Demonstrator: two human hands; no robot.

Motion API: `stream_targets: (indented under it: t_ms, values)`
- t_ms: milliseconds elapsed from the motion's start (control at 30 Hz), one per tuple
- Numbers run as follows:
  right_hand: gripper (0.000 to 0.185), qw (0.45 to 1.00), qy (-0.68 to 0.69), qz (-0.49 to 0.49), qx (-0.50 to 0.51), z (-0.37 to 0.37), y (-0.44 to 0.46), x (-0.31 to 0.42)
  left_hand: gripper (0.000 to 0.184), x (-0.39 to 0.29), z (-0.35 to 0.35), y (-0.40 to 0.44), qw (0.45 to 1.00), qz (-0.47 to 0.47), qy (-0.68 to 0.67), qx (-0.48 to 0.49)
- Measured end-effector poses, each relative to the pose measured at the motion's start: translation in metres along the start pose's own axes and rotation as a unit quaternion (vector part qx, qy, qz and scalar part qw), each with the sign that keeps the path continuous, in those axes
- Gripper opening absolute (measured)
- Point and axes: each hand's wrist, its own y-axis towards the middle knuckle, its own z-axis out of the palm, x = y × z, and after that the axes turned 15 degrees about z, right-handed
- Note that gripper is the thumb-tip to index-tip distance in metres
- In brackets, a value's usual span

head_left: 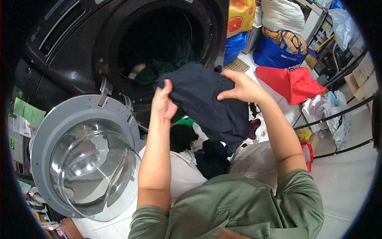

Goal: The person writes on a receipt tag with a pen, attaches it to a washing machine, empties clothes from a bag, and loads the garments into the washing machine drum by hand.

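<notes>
A dark navy garment [203,97] is stretched between my two hands in front of the washing machine. My left hand [163,102] grips its left edge with the thumb up. At the upper right edge, my right hand [242,88] holds it with thumb and fingers. Which kind of garment it is, I cannot tell. Behind it, dark green cloth [169,67] hangs at the mouth of the machine's drum [159,36]. Below the garment, a pile of dark and white laundry [213,159] lies between my legs, partly hidden by the cloth.
The machine's round glass door [85,159] stands open at the left. A blue shopping bag [274,53], a red cloth [294,81] and white plastic bags [326,111] are on the right. A black metal rack [342,117] runs along the right side.
</notes>
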Motion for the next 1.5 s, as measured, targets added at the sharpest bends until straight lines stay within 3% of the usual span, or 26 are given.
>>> stream_targets:
  t_ms: [67, 167, 233, 267, 333, 400, 433, 467, 533, 667, 700, 733, 800, 867, 900, 933, 1000, 1067, 1133, 1233, 1300, 1333, 1367, 1400, 1467, 1500]
  values:
    - [0.041, 0.985, 0.156, 0.070, 0.025, -0.005, -0.006, 0.001, 0.046, -0.001, -0.008, 0.003, 0.992, -0.030, -0.115, -0.037]
    - [0.017, 0.936, 0.336, 0.103, 0.027, 0.007, -0.010, -0.010, 0.069, 0.002, 0.004, 0.000, 0.990, -0.073, -0.094, -0.070]
    - [0.018, 0.882, 0.455, 0.121, 0.025, 0.021, 0.000, -0.019, 0.087, 0.002, 0.029, -0.011, 0.984, -0.153, -0.028, -0.091]
    - [0.018, 0.849, 0.512, 0.132, 0.022, 0.026, 0.002, -0.023, 0.079, 0.010, 0.028, -0.017, 0.976, -0.209, -0.025, -0.054]
    - [0.019, 0.914, 0.379, 0.139, 0.042, 0.021, 0.001, -0.022, 0.064, 0.023, 0.038, -0.033, 0.972, -0.173, 0.154, 0.037]
    - [0.020, 0.972, 0.182, 0.124, 0.088, 0.006, -0.005, -0.017, 0.041, 0.027, 0.023, -0.019, 0.983, -0.138, 0.107, -0.049]
    - [0.019, 0.963, 0.217, 0.159, 0.028, 0.002, -0.010, -0.012, 0.037, 0.026, 0.004, -0.009, 0.991, -0.103, 0.039, -0.069]
    - [0.019, 0.977, 0.180, 0.107, -0.045, 0.000, -0.003, -0.033, 0.033, 0.021, -0.011, 0.000, 0.993, -0.068, -0.029, -0.089]
    - [0.015, 0.940, 0.303, 0.140, -0.077, -0.014, -0.009, -0.019, 0.036, 0.002, -0.004, 0.002, 0.997, 0.017, -0.013, -0.071]
    - [0.017, 0.861, 0.493, 0.122, -0.020, -0.007, -0.006, -0.026, 0.040, -0.002, -0.007, 0.005, 0.998, -0.023, -0.036, -0.035]
    - [0.020, 0.842, 0.526, 0.098, -0.060, -0.006, -0.002, -0.030, 0.041, -0.006, 0.003, 0.001, 0.998, -0.025, -0.044, -0.026]
    - [0.022, 0.821, 0.558, 0.073, -0.099, -0.004, 0.008, -0.038, 0.050, -0.013, 0.015, -0.005, 0.993, -0.015, -0.112, 0.026]
    - [0.038, 0.748, 0.651, 0.045, -0.121, 0.005, 0.025, -0.067, 0.073, -0.027, 0.059, -0.016, 0.945, 0.041, -0.195, 0.258]
    - [0.051, 0.630, 0.760, 0.149, 0.044, 0.034, 0.004, -0.060, 0.094, -0.018, 0.087, -0.016, 0.942, 0.082, 0.064, 0.320]
    - [0.064, 0.556, 0.805, 0.194, 0.076, 0.074, 0.002, -0.080, 0.103, -0.010, 0.079, -0.009, 0.914, 0.024, 0.206, 0.348]
    - [0.062, 0.676, 0.722, 0.085, 0.120, 0.121, 0.012, -0.114, 0.088, 0.000, 0.088, -0.015, 0.935, -0.051, 0.177, 0.302]
    - [0.059, 0.623, 0.772, 0.080, 0.098, 0.169, -0.004, -0.068, 0.071, 0.009, 0.064, 0.002, 0.820, 0.007, 0.445, 0.360]
    - [0.056, 0.605, 0.786, 0.086, 0.089, 0.177, -0.009, -0.051, 0.048, 0.008, 0.020, 0.012, 0.891, 0.003, 0.391, 0.231]
    - [0.052, 0.601, 0.789, 0.097, 0.088, 0.162, -0.011, -0.052, 0.052, -0.020, 0.021, 0.010, 0.882, 0.005, 0.457, 0.111]
    - [0.048, 0.612, 0.782, 0.089, 0.074, 0.130, 0.005, -0.057, 0.081, 0.015, -0.023, -0.005, 0.817, -0.134, 0.488, 0.277]
    - [0.044, 0.621, 0.779, 0.073, 0.056, 0.110, 0.021, -0.059, 0.068, 0.025, 0.011, -0.025, 0.746, -0.007, 0.568, 0.347]
    - [0.043, 0.621, 0.780, 0.068, 0.047, 0.099, 0.025, -0.063, 0.062, 0.035, 0.009, -0.026, 0.800, -0.052, 0.492, 0.340]
    - [0.041, 0.617, 0.783, 0.068, 0.044, 0.088, 0.027, -0.068, 0.051, 0.044, 0.005, -0.021, 0.881, -0.117, 0.424, 0.176]
    - [0.040, 0.609, 0.789, 0.072, 0.042, 0.074, 0.026, -0.078, 0.046, 0.039, -0.001, -0.011, 0.871, -0.109, 0.458, 0.136]
    - [0.037, 0.600, 0.796, 0.076, 0.039, 0.062, 0.017, -0.087, 0.040, 0.023, -0.003, 0.000, 0.923, -0.062, 0.377, 0.050]
    - [0.035, 0.597, 0.798, 0.074, 0.036, 0.058, 0.014, -0.087, 0.037, 0.025, -0.002, 0.000, 0.856, 0.053, 0.514, -0.007]
